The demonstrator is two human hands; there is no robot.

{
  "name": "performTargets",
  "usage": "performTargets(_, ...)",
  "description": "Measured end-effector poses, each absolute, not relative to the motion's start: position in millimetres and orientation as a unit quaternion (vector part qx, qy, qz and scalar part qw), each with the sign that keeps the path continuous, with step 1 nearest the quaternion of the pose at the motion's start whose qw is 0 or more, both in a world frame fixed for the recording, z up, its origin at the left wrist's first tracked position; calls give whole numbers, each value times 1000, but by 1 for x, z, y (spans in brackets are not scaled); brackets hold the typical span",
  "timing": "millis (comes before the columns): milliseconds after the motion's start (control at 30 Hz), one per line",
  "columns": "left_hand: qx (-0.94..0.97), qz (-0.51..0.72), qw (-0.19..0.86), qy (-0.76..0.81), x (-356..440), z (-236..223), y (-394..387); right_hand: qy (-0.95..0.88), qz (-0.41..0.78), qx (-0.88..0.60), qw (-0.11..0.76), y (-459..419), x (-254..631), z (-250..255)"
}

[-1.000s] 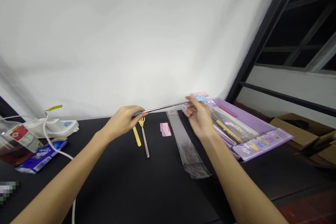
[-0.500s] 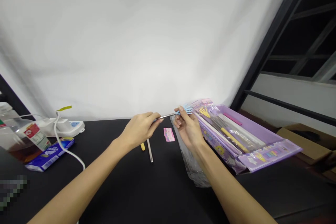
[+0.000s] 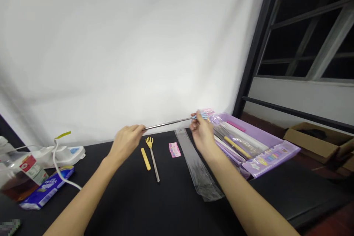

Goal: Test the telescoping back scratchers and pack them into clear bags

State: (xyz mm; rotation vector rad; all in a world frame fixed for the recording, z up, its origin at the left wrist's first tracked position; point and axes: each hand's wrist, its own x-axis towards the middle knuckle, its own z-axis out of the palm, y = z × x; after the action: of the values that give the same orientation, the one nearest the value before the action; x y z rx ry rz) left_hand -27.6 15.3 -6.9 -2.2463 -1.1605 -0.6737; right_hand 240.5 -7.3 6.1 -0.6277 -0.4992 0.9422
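Note:
A back scratcher with a metal rod and a light blue hand-shaped head is stretched between my two hands above the table. My left hand is closed round the left end of the rod. The fingers of my right hand pinch the rod close to the blue head. Below them on the black table lie a back scratcher with a yellow head, a loose yellow handle and pink cards. A clear plastic sleeve lies flat beside my right forearm.
At the right, a purple box holds several wrapped back scratchers. Left on the table are a power strip with a white cable, a bottle of brown liquid and a blue packet. A cardboard box sits beyond the table.
My left hand has moved left, away from my right hand, and a longer stretch of metal rod now shows between them. The yellow-headed back scratcher has come into full view.

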Motion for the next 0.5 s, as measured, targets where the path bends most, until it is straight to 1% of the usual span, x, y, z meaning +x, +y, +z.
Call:
performTargets(33, -815, -245, 279, -445, -44, -10, 21, -200, 419, -331, 821, -3, 255, 10)
performTargets(100, -781, -254, 308, -481, -74, -16, 32, -170, 405, -355, 825, 4, 285, 19)
performTargets(200, -748, -255, 321, -521, -102, -25, 39, -124, 382, -379, 834, 8, 323, 35)
performTargets(367, -725, -280, 315, -544, -102, -23, 37, -80, 319, -387, 862, 4, 354, 57)
performTargets(500, -744, -292, 300, -522, -88, -13, 38, -100, 294, -378, 872, 3, 352, 57)
